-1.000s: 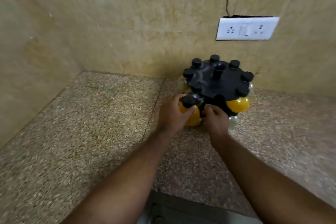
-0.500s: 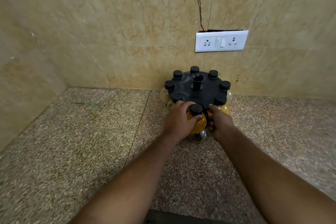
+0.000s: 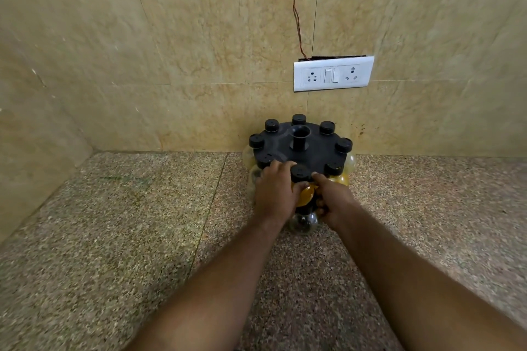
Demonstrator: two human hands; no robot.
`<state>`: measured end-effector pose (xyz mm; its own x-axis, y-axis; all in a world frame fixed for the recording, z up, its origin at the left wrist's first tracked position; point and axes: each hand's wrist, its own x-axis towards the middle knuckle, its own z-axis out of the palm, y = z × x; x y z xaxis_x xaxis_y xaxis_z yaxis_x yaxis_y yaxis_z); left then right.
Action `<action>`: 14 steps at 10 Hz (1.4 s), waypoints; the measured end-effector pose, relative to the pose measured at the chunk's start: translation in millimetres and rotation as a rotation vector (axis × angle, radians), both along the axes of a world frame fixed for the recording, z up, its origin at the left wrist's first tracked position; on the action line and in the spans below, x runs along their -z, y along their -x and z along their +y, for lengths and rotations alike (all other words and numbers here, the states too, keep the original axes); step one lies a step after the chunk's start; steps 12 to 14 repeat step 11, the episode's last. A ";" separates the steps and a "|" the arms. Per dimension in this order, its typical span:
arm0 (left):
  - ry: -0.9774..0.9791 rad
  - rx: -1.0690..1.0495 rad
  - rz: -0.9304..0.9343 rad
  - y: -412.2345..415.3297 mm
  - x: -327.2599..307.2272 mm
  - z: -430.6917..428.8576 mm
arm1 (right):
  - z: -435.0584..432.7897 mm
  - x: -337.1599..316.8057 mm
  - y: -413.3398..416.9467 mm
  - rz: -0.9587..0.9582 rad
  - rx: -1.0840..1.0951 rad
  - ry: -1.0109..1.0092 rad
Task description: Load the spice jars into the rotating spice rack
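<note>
Black rack (image 3: 313, 148) sits on the granite counter (image 3: 114, 236) by the wall. Left hand (image 3: 275, 194) and right hand (image 3: 333, 201) both grip the yellow jar (image 3: 304, 196) at its front slot.

black round rack (image 3: 312, 148) against wall, yellow black-capped jar (image 3: 304, 195) at front edge

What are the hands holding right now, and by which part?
The left hand holds the yellow spice jar by its round body, below the cap; the right hand steadies it.
</note>
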<state>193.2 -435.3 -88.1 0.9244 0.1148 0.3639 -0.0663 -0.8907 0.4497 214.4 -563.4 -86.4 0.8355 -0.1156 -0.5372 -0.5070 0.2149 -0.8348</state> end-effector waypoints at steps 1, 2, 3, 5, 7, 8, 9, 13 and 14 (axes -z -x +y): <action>-0.014 -0.003 0.016 -1.0 2.4 -0.3 | 0.3 4.0 -1.4 -0.002 0.003 0.010; 0.024 -0.017 0.044 0.0 3.6 1.5 | 2.6 5.6 0.5 0.018 -0.006 0.004; 0.079 -0.042 0.052 3.2 3.6 5.0 | 4.6 7.7 1.4 0.015 0.006 0.041; 0.073 -0.036 0.077 25.4 3.8 11.1 | -2.7 7.1 17.8 -0.080 0.005 0.124; 0.121 -0.065 0.117 67.8 -2.7 12.5 | -16.4 0.5 45.6 -0.269 -0.119 0.254; 0.132 -0.076 0.116 88.2 -12.1 11.4 | -21.1 -9.5 60.4 -0.462 -0.195 0.451; 0.112 -0.060 0.082 106.9 -27.1 11.7 | -24.5 -24.9 81.7 -0.641 -0.237 0.684; 0.019 -0.007 -0.043 138.4 -60.8 12.0 | -22.9 -47.7 118.9 -0.956 -0.276 0.922; 0.019 -0.007 -0.043 138.4 -60.8 12.0 | -22.9 -47.7 118.9 -0.956 -0.276 0.922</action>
